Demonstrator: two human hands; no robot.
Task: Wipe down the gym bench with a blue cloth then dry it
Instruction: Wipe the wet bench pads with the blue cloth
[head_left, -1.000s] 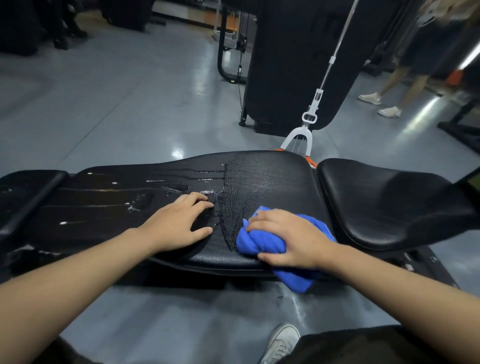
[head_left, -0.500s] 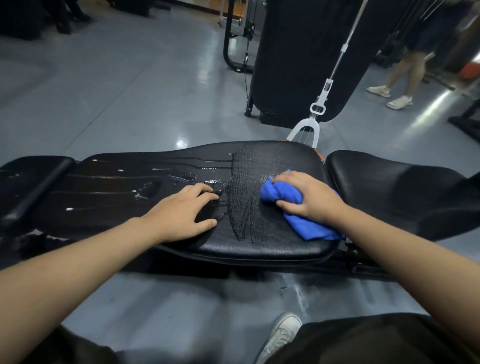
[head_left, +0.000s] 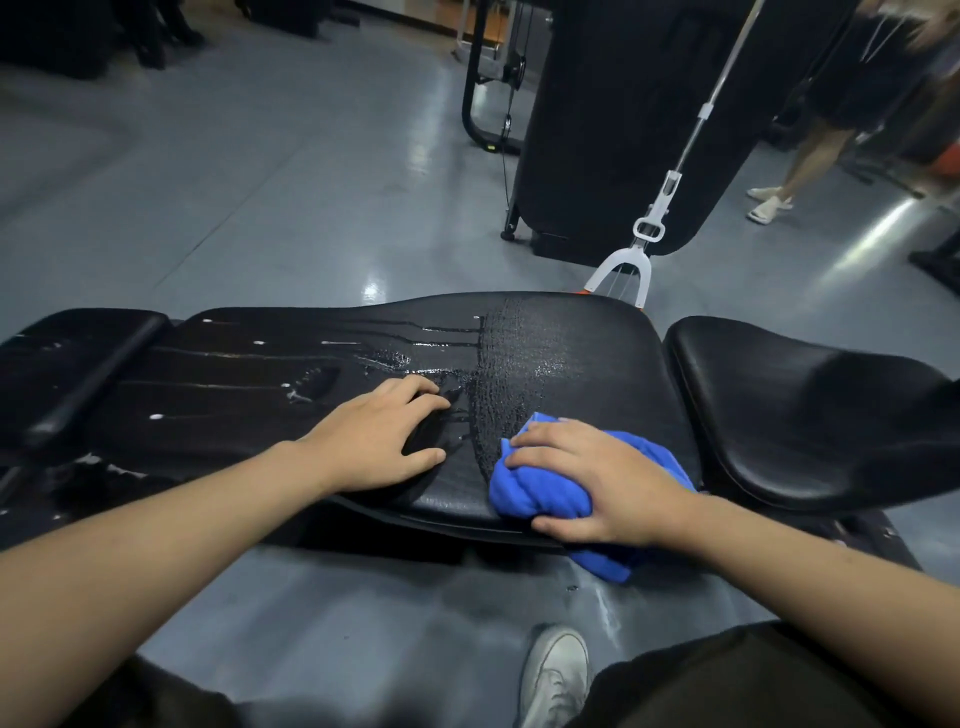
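Observation:
A black padded gym bench (head_left: 587, 332) runs left to right in front of me, its long pad wet with streaks and droplets on the left and a smeared wet band in the middle. My right hand (head_left: 597, 480) grips a bunched blue cloth (head_left: 535, 491) and presses it on the pad's near edge, with a corner of cloth hanging below the edge. My left hand (head_left: 382, 434) lies flat on the pad just left of the cloth, fingers spread, holding nothing.
The bench's separate seat pad (head_left: 789, 405) lies to the right. A white mop (head_left: 644, 244) leans behind the bench against a black machine (head_left: 623, 119). A person's legs (head_left: 800, 166) stand at the far right. My white shoe (head_left: 556, 675) rests on the grey floor.
My right hand has pulled the blue cloth back from the middle of the pad to its near edge. The left hand has stayed in place.

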